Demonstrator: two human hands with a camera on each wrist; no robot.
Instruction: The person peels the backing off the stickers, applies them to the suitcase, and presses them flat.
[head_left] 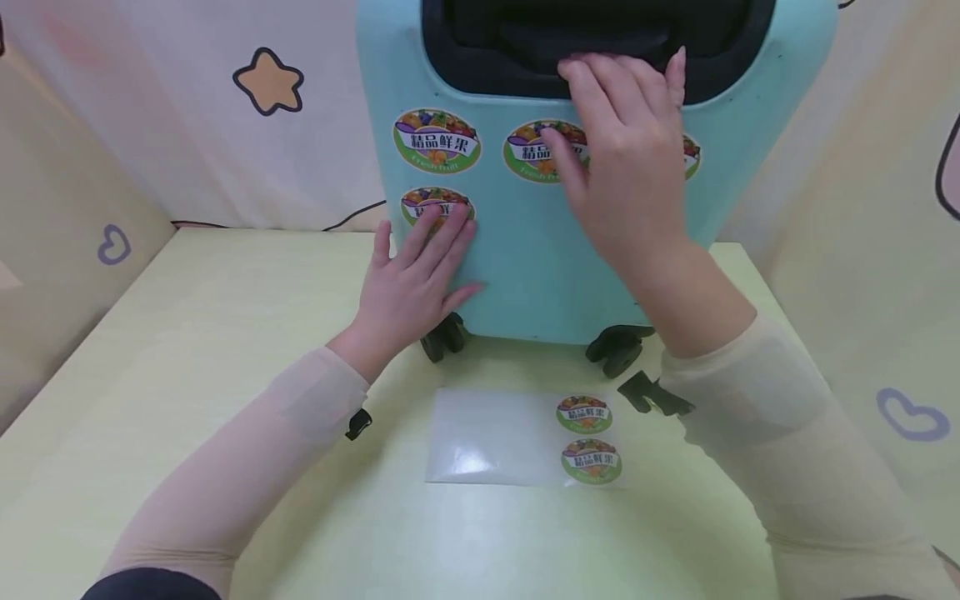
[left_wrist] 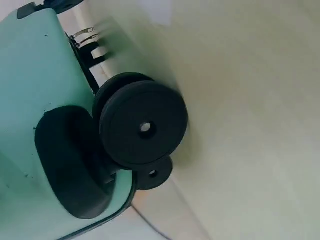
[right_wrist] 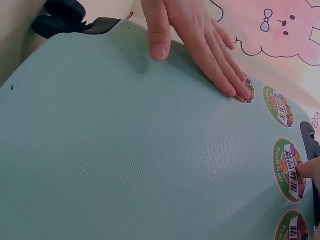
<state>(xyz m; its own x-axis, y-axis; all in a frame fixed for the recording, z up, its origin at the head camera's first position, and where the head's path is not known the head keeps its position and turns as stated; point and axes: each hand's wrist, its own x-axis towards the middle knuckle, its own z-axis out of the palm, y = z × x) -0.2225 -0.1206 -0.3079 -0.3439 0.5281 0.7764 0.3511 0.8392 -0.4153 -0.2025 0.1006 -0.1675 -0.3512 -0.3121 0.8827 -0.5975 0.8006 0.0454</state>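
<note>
A light blue suitcase (head_left: 540, 267) stands on the table, its black recessed panel (head_left: 480, 71) at the top. My left hand (head_left: 408, 296) lays straight fingers over an oval fruit sticker (head_left: 420, 198) at the lower left, partly covering it. Above that is another fruit sticker (head_left: 437, 158). My right hand (head_left: 637, 167) rests against the suitcase, fingertips on the black panel. Its thumb touches the middle sticker (right_wrist: 287, 170); a further sticker (head_left: 692, 157) is mostly hidden behind this hand. In the right wrist view, the left hand's fingertips (right_wrist: 242, 92) cover much of the lower sticker.
A backing sheet (head_left: 487, 433) lies before the suitcase, with two stickers (head_left: 591, 461) at its right side. Black wheels (head_left: 618, 350) support the suitcase on the pale table (head_left: 225, 333). Patterned cloth (head_left: 180, 108) hangs behind and at both sides.
</note>
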